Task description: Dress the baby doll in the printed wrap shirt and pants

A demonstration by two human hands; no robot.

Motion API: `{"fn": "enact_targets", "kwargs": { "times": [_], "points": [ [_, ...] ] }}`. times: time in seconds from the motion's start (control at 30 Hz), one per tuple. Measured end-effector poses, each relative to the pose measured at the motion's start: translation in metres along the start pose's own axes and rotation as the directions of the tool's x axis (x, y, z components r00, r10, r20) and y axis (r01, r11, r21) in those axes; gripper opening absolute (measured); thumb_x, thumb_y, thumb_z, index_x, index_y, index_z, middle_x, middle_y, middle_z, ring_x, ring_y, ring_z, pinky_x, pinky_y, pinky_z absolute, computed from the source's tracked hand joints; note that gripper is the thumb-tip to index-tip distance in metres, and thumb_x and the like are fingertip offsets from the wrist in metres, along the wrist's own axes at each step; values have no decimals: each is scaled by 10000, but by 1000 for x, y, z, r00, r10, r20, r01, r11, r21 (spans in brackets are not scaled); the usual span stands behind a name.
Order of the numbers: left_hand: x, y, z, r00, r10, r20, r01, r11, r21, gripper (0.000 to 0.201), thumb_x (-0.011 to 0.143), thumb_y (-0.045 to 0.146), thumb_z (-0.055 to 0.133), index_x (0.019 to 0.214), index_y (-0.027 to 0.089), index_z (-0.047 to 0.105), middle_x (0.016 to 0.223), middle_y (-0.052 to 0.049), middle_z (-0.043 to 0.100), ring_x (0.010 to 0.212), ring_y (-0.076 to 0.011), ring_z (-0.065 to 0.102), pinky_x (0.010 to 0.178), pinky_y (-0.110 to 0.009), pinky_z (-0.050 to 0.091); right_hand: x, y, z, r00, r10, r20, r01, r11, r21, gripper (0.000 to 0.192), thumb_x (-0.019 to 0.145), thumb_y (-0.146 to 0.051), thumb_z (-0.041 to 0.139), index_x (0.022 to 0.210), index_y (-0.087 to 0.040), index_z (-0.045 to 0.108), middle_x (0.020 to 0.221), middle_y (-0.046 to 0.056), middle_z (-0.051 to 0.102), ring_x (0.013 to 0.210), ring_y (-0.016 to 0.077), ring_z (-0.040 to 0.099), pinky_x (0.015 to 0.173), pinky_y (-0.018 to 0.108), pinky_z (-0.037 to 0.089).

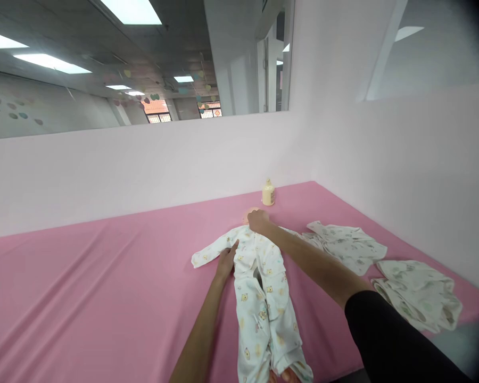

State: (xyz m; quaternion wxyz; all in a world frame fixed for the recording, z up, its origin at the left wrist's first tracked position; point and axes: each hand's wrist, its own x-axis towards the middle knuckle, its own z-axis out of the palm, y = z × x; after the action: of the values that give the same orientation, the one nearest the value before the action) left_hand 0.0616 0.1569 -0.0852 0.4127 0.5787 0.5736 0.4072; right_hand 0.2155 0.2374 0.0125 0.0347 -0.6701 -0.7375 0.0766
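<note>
My left hand point(225, 261) presses flat on the doll's point(252, 214) bear-print romper point(263, 298) mid-tabletop point(83, 298); my right hand point(257, 220) pinches its collar. Arms and legs look dressed; the front looks partly unfastened, I judge.

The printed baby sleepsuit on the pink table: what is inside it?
A doll lies inside the sleepsuit: its head shows beyond the right hand, and toes at the bottom. Its body is covered by cloth.
</note>
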Motion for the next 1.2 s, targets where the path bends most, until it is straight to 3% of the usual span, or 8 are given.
{"fn": "enact_targets", "kwargs": {
  "times": [0.1, 0.2, 0.33, 0.47, 0.63, 0.83, 1.0, 1.2],
  "points": [
    [5, 11, -16, 992, 37, -124, 6, 946, 325, 415, 865, 563, 500, 708, 186, 575, 672, -41, 616, 652, -200, 550, 617, -308, 386, 2, 19, -3, 1000, -7, -5, 8, 988, 151, 307, 671, -106, 682, 978, -84, 692, 1043, 225, 689, 1031, 349, 645, 775, 398, 536],
    [14, 34, -16, 943, 266, -200, -139, 860, 492, 327, 926, 456, 432, 842, 196, 612, 831, -56, 656, 755, -207, 574, 662, -309, 398, 1, 40, -4, 998, -44, 46, 24, 934, 357, 131, 740, -202, 650, 833, -111, 669, 802, 149, 709, 781, 254, 682, 647, 311, 529],
    [34, 63, 11, 885, 464, 28, -398, 725, 562, 278, 913, 346, 489, 1108, 204, 626, 1127, -101, 620, 1036, -247, 563, 786, -331, 441, -5, 63, -1, 987, -149, 53, 88, 795, 600, 199, 829, -254, 531, 658, -157, 564, 627, 62, 645, 562, 137, 597, 531, 226, 472],
    [53, 70, 36, 890, 415, 188, -430, 632, 645, 183, 886, 199, 471, 903, 176, 652, 1045, -117, 605, 991, -258, 562, 767, -339, 440, -12, 74, 8, 980, -199, -4, 140, 677, 723, 211, 827, -228, 489, 626, -166, 510, 619, 42, 614, 555, 112, 552, 521, 209, 443],
    [61, 59, 43, 863, 491, 121, -461, 664, 589, 197, 895, 166, 453, 888, 178, 649, 949, -91, 602, 921, -221, 568, 779, -331, 439, -14, 76, 21, 970, -227, -87, 214, 628, 749, 187, 813, -232, 480, 636, -171, 492, 600, -9, 552, 542, 91, 484, 501, 197, 363],
    [61, 47, 42, 827, 557, 78, -527, 717, 456, 233, 934, 250, 451, 852, 178, 658, 914, -73, 619, 878, -197, 565, 783, -322, 438, -15, 73, 32, 955, -212, -209, 298, 678, 672, 253, 779, -217, 527, 590, -193, 361, 554, -64, 362, 539, 82, 343, 508, 226, 226],
    [58, 47, 39, 849, 525, 55, -511, 791, 338, 249, 931, 306, 477, 817, 176, 655, 912, -59, 637, 853, -174, 574, 778, -299, 440, -17, 69, 41, 953, -116, -281, 273, 734, 622, 281, 771, -193, 513, 574, -202, 314, 552, -56, 348, 565, 102, 331, 549, 252, 229],
    [55, 43, 28, 927, 372, -55, -344, 898, 273, 282, 900, 418, 519, 881, 179, 666, 937, -55, 658, 806, -167, 580, 760, -297, 439, -32, 76, 43, 911, 190, -367, 97, 764, 638, 72, 813, -227, 441, 746, -204, 459, 715, -6, 547, 677, 151, 484, 612, 259, 323]
  ]
}}
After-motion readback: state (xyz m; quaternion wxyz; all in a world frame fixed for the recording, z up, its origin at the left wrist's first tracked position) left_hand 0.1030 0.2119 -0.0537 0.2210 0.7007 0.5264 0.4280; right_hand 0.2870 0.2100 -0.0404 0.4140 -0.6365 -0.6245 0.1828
